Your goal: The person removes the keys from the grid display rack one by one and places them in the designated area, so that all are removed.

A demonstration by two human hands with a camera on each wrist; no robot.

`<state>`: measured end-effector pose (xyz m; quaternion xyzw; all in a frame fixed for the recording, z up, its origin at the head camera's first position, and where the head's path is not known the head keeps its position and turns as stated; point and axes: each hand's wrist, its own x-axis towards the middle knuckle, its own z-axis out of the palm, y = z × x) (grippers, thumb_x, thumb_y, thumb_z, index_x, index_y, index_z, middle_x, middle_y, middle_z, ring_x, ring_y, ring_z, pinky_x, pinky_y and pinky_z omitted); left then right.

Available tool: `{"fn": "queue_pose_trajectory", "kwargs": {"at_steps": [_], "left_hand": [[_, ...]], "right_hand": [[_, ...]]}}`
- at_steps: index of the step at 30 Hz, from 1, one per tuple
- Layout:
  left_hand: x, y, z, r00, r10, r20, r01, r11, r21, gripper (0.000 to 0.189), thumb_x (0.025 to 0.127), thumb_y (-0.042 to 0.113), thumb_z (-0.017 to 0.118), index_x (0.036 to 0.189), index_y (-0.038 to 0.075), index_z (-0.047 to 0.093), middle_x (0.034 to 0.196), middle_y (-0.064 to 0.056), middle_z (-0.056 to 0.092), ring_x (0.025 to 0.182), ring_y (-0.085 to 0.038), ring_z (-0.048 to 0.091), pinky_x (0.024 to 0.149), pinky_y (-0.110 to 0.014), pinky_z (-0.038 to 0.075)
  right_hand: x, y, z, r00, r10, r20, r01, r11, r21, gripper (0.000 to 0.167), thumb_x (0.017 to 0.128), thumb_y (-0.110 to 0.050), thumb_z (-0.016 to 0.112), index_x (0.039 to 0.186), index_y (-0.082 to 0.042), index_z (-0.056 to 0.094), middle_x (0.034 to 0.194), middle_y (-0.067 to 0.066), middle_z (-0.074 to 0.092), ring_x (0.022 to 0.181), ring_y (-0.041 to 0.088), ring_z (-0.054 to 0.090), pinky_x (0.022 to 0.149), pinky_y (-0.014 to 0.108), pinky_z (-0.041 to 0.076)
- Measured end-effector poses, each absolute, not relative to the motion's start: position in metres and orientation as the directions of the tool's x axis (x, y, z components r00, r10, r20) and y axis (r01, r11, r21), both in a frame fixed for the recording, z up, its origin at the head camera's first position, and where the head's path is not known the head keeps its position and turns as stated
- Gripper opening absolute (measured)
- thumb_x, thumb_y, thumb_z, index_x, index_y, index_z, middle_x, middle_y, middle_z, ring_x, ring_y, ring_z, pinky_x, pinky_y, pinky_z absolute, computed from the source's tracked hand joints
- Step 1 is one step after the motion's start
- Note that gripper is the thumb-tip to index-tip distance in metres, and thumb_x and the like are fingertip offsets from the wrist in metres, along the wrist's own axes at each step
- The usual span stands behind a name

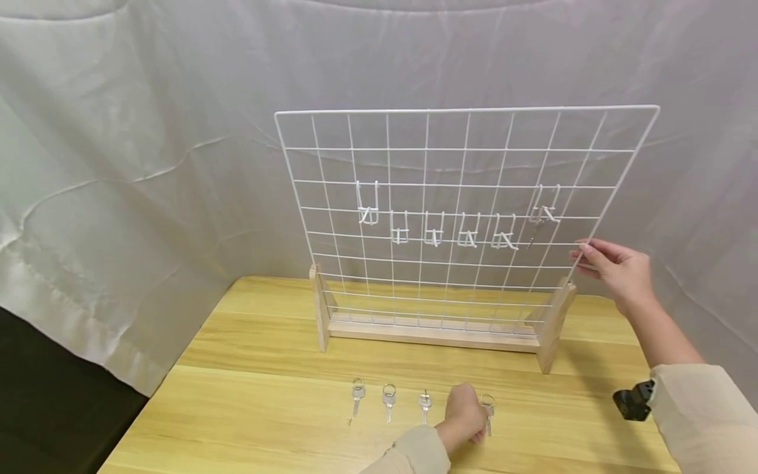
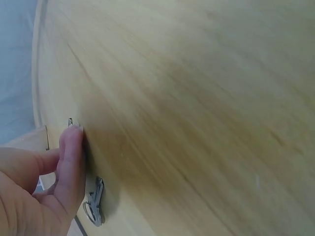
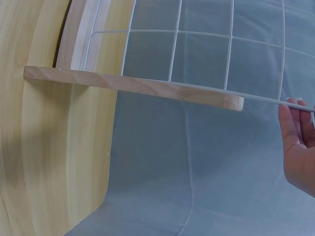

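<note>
My left hand [image 1: 464,411] is low over the wooden table, fingers pointing down beside a key with a ring [image 1: 488,407]. In the left wrist view the fingertips reach a small metal piece [image 2: 70,121], mostly hidden behind them; whether they pinch it I cannot tell. Another key [image 2: 96,201] lies close by. Three more ringed keys, left [image 1: 358,392], middle [image 1: 389,396] and right [image 1: 425,400], lie in a row to the left. With thumb and fingers my right hand [image 1: 624,273] grips the right edge wire of a white wire grid panel [image 3: 229,37].
The panel stands upright in a wooden base [image 1: 432,334]. Several white hooks [image 1: 468,238] hang on it; from the upper right hook [image 1: 545,212] a key [image 1: 535,232] dangles. A grey curtain [image 1: 177,131] surrounds the table [image 1: 237,421]. A black device [image 1: 633,400] sits at my right sleeve.
</note>
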<state>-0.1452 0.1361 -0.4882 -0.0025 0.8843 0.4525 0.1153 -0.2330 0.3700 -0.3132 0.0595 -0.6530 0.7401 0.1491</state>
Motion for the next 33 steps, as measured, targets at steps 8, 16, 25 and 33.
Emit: {"fn": "queue_pose_trajectory", "kwargs": {"at_steps": [8,16,25,33], "left_hand": [[-0.158,0.128,-0.468,-0.976,0.179,-0.121,0.003,0.571,0.821,0.043,0.083,0.009,0.066,0.044,0.008,0.048,0.035,0.002,0.046,0.026,-0.007,0.039,0.026,-0.012,0.032],[-0.183,0.132,-0.405,-0.943,0.311,0.119,0.238,0.383,0.893,0.026,0.087,0.011,0.061,0.061,0.008,0.058,0.047,0.007,0.048,0.040,0.003,0.036,0.038,-0.006,0.034],[-0.200,0.144,-0.357,-0.908,0.318,0.273,0.352,0.227,0.908,0.019,0.086,0.017,0.063,0.100,0.004,0.067,0.096,-0.004,0.070,0.079,0.001,0.058,0.069,-0.006,0.047],[-0.203,0.155,-0.338,-0.883,0.189,0.429,0.450,0.080,0.890,0.024,0.086,0.016,0.064,0.108,0.006,0.065,0.108,-0.006,0.066,0.094,-0.004,0.060,0.079,-0.008,0.049]], "right_hand": [[-0.233,0.368,-0.313,-0.949,0.135,0.286,-0.301,-0.111,-0.947,0.013,0.088,-0.008,0.060,0.089,-0.015,0.072,0.077,-0.005,0.073,0.071,0.005,0.069,0.063,0.017,0.057],[-0.232,0.369,-0.312,-0.948,0.151,0.280,-0.296,-0.093,-0.951,0.015,0.088,-0.007,0.059,0.089,-0.016,0.072,0.077,-0.007,0.073,0.071,0.003,0.069,0.062,0.016,0.057],[-0.230,0.369,-0.313,-0.945,0.159,0.286,-0.311,-0.158,-0.937,0.020,0.089,-0.002,0.057,0.088,-0.015,0.072,0.078,-0.005,0.073,0.071,0.005,0.069,0.062,0.017,0.057],[-0.232,0.368,-0.314,-0.940,0.179,0.292,-0.313,-0.104,-0.944,0.017,0.088,-0.005,0.059,0.087,-0.016,0.072,0.076,-0.007,0.073,0.071,0.003,0.069,0.062,0.016,0.057]]}}
